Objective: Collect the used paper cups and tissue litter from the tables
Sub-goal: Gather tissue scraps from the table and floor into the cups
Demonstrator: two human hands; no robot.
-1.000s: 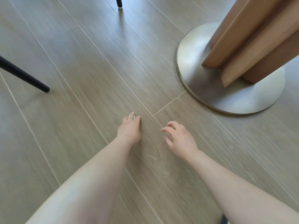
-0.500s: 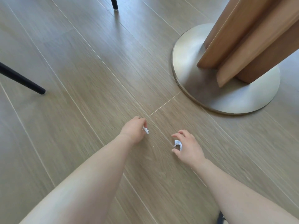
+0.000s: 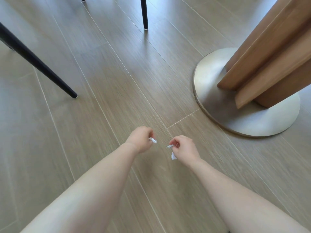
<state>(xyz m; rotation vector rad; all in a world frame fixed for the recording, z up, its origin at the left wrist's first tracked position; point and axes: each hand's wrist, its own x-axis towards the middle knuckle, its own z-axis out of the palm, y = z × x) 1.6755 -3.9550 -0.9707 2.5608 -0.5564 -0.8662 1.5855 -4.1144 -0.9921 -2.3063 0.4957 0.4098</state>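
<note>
My left hand [image 3: 140, 139] is closed over a small white tissue scrap [image 3: 153, 140] that sticks out from under its fingers. My right hand [image 3: 184, 147] pinches another white tissue scrap [image 3: 170, 146] between thumb and fingers, and a further bit of tissue [image 3: 173, 156] shows below its palm. Both hands hover close together just above the wood-look floor [image 3: 117, 91], a short way apart. No paper cup is in view.
A table's wooden pedestal [image 3: 272, 52] stands on a round metal base [image 3: 249, 115] at the right. Black chair legs slant in at the left [image 3: 38, 64] and stand at the top [image 3: 144, 14].
Both hands went down to the floor, pinched up tissue scraps and have lifted slightly with them. The view has pulled back, so more chair legs show.
</note>
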